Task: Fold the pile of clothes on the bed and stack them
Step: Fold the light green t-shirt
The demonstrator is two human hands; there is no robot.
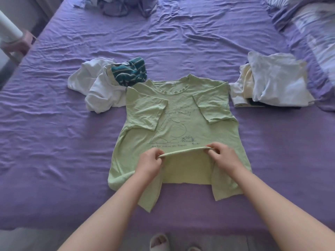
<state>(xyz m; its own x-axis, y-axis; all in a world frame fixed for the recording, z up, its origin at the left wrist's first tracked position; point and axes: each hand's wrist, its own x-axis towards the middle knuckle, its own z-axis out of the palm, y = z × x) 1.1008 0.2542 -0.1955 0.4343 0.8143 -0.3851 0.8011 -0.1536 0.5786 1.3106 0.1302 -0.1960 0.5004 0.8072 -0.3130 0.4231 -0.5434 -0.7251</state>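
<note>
Hands (186,157) pinch shirt (177,113) hem (raised).

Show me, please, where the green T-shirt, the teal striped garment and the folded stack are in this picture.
green T-shirt (181,124): head view, on the printed chest.
teal striped garment (129,71): head view, on its crumpled middle.
folded stack (275,78): head view, on the white top piece.

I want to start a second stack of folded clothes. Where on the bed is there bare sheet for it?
Bare purple sheet lies beyond the green T-shirt, short of the far clothes heap; also at near left and near right. It is crowded beside the shirt: white and teal clothes left, folded stack right.
</note>
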